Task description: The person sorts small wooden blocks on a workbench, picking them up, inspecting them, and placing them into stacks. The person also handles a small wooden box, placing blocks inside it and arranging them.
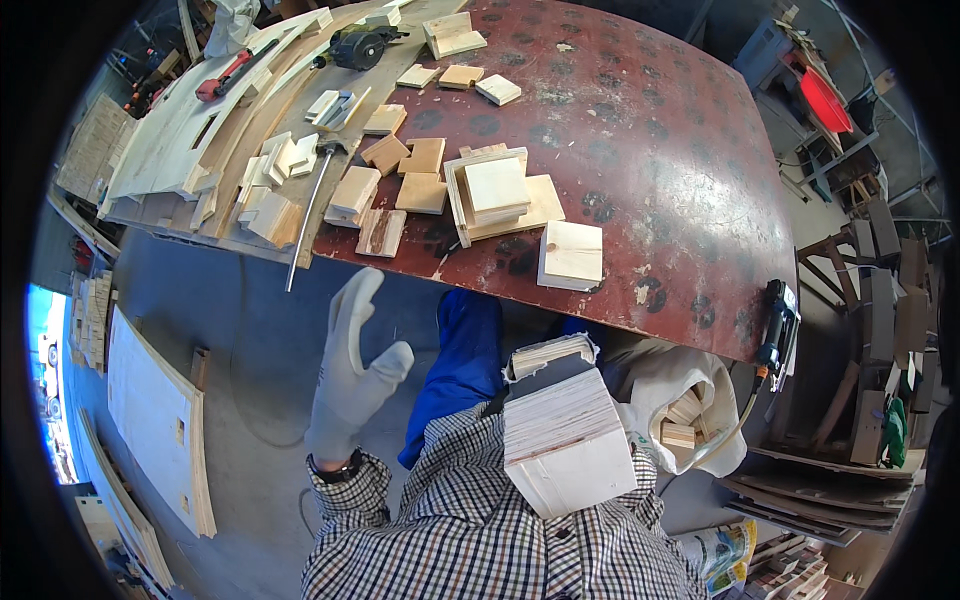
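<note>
My left hand [360, 365], in a white work glove, is raised in front of the table's near edge. Its thumb and fingers are apart, with nothing between them. Close to my chest a thick block of layered wood [565, 435] stands out, pale on its lower face. A dark grey band crosses its upper part, below a smaller layered wood end [550, 355]. My right sleeve runs up behind this block, which hides the right hand's fingers. Beside it hangs a white cloth bag [715, 405] with wooden blocks [683, 415] inside.
On the dark red tabletop [650, 180] lie a square block [571, 254], a stack of blocks [497, 192] and several smaller pieces. A metal rod [312, 215] juts past its edge. A black air tool [778, 325] hangs at the right corner. Boards [160, 410] lean at left.
</note>
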A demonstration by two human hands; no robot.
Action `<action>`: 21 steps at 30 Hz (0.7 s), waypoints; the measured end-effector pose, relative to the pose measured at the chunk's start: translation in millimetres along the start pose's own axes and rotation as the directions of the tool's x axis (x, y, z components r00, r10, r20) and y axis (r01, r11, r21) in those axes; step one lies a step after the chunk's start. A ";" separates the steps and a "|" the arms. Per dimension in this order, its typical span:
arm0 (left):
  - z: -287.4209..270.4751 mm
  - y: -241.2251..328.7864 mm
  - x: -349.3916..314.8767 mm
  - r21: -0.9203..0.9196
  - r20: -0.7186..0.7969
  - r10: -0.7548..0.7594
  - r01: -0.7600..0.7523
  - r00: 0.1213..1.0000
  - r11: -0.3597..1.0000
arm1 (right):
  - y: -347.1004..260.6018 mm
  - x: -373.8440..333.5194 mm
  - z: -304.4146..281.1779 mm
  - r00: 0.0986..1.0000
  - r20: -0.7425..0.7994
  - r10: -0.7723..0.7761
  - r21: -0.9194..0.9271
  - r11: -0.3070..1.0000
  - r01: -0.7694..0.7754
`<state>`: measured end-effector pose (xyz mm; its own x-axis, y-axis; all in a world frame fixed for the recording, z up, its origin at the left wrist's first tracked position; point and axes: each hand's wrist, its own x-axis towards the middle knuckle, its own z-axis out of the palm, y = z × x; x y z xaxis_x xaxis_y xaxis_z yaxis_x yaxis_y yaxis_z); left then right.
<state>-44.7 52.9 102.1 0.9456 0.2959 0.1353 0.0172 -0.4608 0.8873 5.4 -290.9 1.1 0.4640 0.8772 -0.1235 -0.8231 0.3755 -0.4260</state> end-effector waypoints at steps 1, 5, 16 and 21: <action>12.1 20.2 1.2 -0.147 0.090 0.098 -0.084 0.991 0.986 | -0.2 2.4 0.2 1.000 0.016 0.001 0.013 1.000 -0.001; 58.7 66.5 -1.3 -0.312 0.523 0.363 -0.224 0.771 0.923 | 11.9 20.7 -6.1 0.951 0.254 -0.176 0.267 0.958 0.106; 65.1 57.0 5.0 -0.339 0.667 0.433 -0.271 0.607 0.901 | -20.0 -0.1 62.9 0.909 -0.269 -0.320 -0.278 0.929 0.245; 60.0 43.2 -17.9 -0.538 0.714 0.117 0.435 0.690 0.722 | -24.1 7.4 73.4 0.694 -0.229 -0.683 -0.865 0.469 0.176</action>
<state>-41.4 -22.6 111.5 0.8867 -0.4470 -0.1179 0.2488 0.2465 0.9367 4.6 -271.5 76.2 0.9588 0.2840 0.0001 -0.0212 0.0719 -0.9972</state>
